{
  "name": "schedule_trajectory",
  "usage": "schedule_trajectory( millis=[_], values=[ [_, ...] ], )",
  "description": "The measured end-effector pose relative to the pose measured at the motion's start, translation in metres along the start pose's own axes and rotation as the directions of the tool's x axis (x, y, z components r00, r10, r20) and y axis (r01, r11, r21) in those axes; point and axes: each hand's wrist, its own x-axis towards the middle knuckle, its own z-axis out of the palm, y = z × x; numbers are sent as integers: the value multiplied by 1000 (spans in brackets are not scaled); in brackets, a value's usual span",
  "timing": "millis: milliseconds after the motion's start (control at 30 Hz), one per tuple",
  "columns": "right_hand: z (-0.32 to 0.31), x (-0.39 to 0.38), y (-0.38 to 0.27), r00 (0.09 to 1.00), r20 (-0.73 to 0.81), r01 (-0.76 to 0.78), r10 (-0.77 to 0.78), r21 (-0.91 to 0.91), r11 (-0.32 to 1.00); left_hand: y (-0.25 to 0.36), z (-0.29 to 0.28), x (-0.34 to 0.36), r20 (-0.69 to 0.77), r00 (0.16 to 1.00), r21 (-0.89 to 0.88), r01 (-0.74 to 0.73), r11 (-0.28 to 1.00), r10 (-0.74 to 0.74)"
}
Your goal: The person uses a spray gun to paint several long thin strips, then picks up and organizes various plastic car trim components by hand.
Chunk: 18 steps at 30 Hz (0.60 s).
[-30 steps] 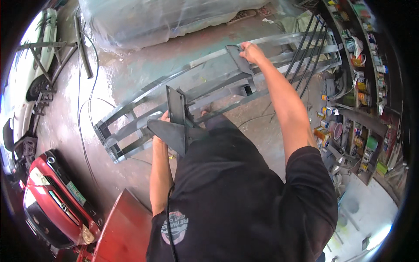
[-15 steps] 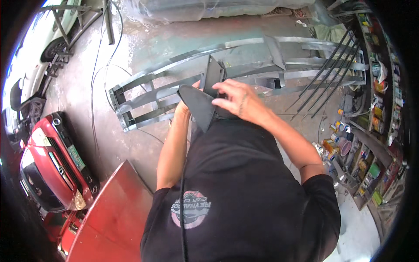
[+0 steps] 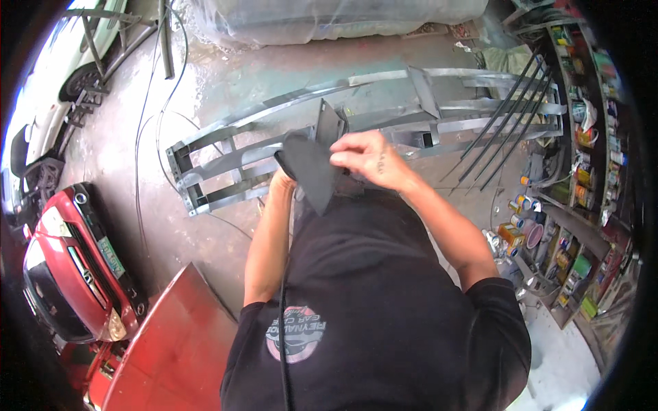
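Observation:
A dark grey, roughly triangular panel (image 3: 310, 171) with a rounded top corner is held in front of my chest, its narrow tip pointing down toward my shirt. My left hand (image 3: 283, 181) grips it from the left and behind, so most of its fingers are hidden. At the panel's right edge, my right hand (image 3: 371, 159) has its thumb and fingers drawn together, the tips touching or very close to the edge. Whether a small thing lies between them cannot be made out. Just beyond the panel stands a dark upright plate (image 3: 330, 120).
A long grey metal frame (image 3: 233, 168) stretches across beyond my hands, with several thin black rods (image 3: 504, 120) over its right end. Shelves with cans (image 3: 582, 178) line the right. A red car (image 3: 86, 264) and red panel (image 3: 171, 335) are at left; a plastic-covered object (image 3: 336, 17) lies ahead.
The panel has turned, its broad face now more toward me and its tip slightly lower. My right hand's fingers have come closer together at its edge. The view has shifted slightly.

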Motion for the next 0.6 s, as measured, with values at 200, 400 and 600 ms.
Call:
schedule_trajectory(
  millis=[200,400,600],
  values=[
    [-111,22,-14,884,-408,126,-228,-261,957,26,17,-10,17,996,-368,83,926,-82],
    [-179,92,73,938,-342,-121,-52,-466,877,40,27,-11,-70,987,-313,113,943,-141],
    [-172,148,113,968,-247,-114,-47,-598,793,42,22,-20,-107,985,-297,102,949,-139]
  ],
)
